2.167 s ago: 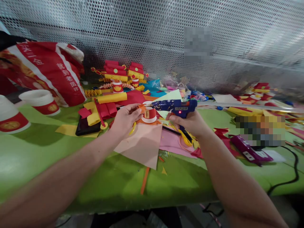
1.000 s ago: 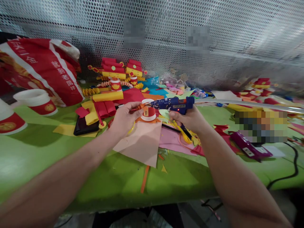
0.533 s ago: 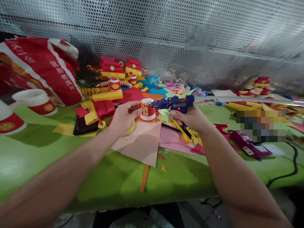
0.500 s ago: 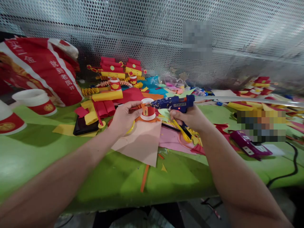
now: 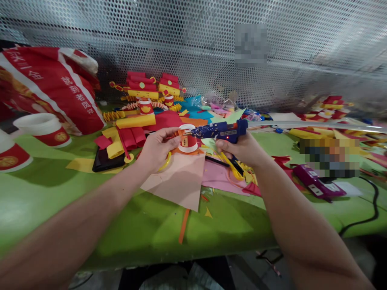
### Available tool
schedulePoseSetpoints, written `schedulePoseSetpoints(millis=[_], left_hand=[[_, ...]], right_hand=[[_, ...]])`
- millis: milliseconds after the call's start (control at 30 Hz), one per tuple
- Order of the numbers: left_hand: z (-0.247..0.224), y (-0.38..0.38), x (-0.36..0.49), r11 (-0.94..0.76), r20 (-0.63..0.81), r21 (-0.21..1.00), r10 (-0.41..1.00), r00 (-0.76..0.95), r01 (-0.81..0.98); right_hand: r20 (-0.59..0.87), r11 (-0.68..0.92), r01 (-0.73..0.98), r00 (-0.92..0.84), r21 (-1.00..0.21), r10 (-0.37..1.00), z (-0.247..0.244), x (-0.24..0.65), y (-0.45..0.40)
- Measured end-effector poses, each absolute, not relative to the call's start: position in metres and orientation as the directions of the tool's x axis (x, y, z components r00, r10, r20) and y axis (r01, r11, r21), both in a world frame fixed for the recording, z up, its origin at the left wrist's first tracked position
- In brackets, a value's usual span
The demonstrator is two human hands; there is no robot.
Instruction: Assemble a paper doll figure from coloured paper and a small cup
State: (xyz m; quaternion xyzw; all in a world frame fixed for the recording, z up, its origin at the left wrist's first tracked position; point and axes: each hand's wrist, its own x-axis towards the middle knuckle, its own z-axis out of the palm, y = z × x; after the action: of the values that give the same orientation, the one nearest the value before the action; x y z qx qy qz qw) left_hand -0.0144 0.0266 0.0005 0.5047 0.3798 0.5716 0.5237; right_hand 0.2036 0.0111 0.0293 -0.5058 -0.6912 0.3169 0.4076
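Observation:
My right hand [image 5: 238, 146] grips a blue hot glue gun [image 5: 216, 131], whose small red light is lit and whose nozzle points left. A long clear glue stick [image 5: 305, 125] sticks out of its back end. Between the fingertips of my left hand [image 5: 157, 149] is a small orange paper piece [image 5: 180, 132], and the nozzle tip is at it; whether they touch I cannot tell. Just behind stands a red and white paper cup [image 5: 188, 143], partly covered by the fingers and the gun. Below lies a light pink paper sheet [image 5: 178, 181].
Finished paper figures [image 5: 142, 90] stand near the perforated metal wall. At the left are white-and-red cups [image 5: 45, 131] and a red bag [image 5: 72, 92]. Yellow-handled scissors [image 5: 234, 167] lie below the gun. A purple power strip [image 5: 316, 183] with a black cable is at the right.
The nozzle tip has shifted slightly left along the orange paper piece. Both hands keep their grips, and the rest of the table looks the same.

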Motion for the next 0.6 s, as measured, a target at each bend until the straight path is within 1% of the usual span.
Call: schedulePoseSetpoints(millis=[133, 333, 467, 600], left_hand=[[-0.0003, 0.0269, -0.0141, -0.142, 0.168, 0.959, 0.982, 0.087, -0.246], [0.0033, 0.0243, -0.0128, -0.109, 0.134, 0.957, 0.988, 0.078, -0.269], [0.0021, 0.0253, -0.0134, -0.117, 0.146, 0.955, 0.985, 0.091, -0.273], [-0.0003, 0.0275, -0.0143, -0.127, 0.157, 0.958, 0.982, 0.102, -0.257]], right_hand=[[0.235, 0.262, 0.431, -0.114, -0.864, 0.965, 0.0287, 0.2027, 0.0122], [0.242, 0.277, 0.444, -0.136, -0.852, 0.961, 0.0265, 0.2053, 0.0134], [0.266, 0.308, 0.450, -0.155, -0.838, 0.951, 0.0253, 0.2067, 0.0137], [0.258, 0.298, 0.446, -0.150, -0.844, 0.955, 0.0255, 0.2053, 0.0138]])
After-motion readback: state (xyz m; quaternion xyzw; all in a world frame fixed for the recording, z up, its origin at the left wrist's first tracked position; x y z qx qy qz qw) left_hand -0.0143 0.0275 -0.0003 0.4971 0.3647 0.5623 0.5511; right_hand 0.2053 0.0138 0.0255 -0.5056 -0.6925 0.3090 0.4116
